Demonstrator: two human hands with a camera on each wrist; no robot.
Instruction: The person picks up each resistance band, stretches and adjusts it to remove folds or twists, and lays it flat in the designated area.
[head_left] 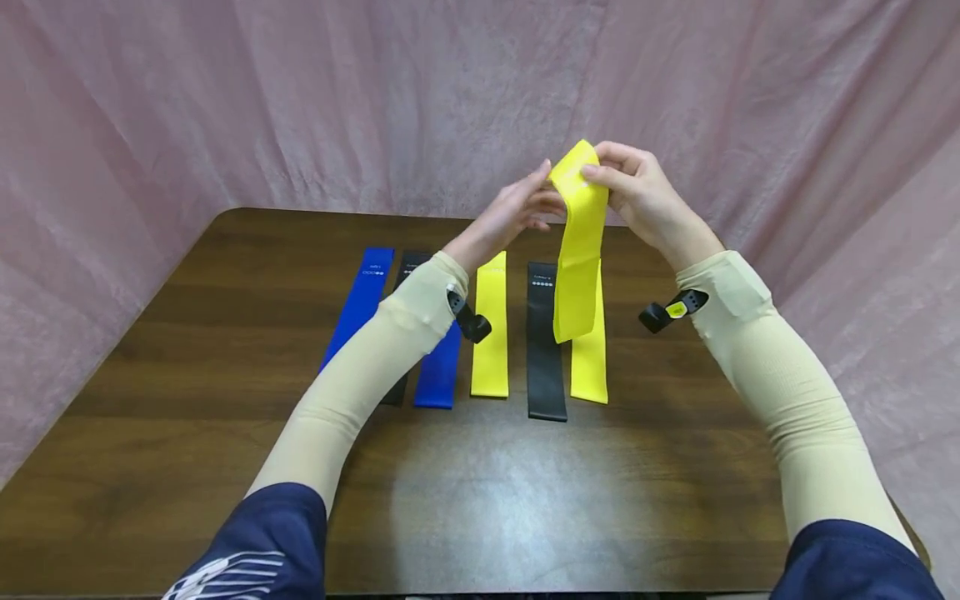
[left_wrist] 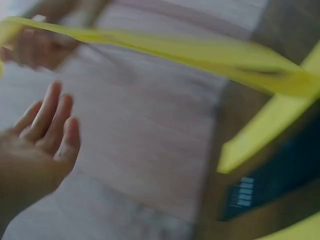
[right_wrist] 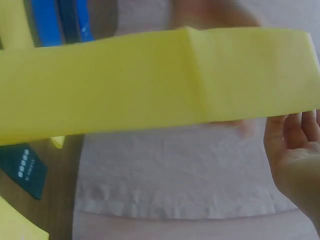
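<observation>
On the tabletop (head_left: pixel 225 433), blue bands (head_left: pixel 365 300), a yellow band (head_left: pixel 491 333) and a black band (head_left: pixel 544 350) are laid in a row. The left hand (head_left: pixel 517 212) is held released beside the raised yellow band (head_left: pixel 579 250), which is pinched at its top by the right hand (head_left: pixel 637 196) alone. If that pinch loosens, the band could drop and disturb the row.

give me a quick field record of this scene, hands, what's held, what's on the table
right hand: pinches the top of a yellow resistance band, lifted above the table
left hand: fingers straight, beside the held band's top; contact unclear
held band: hangs down, folded at the top
on table: two blue bands, two black bands, two yellow bands, lying flat side by side
backdrop: pink cloth
</observation>
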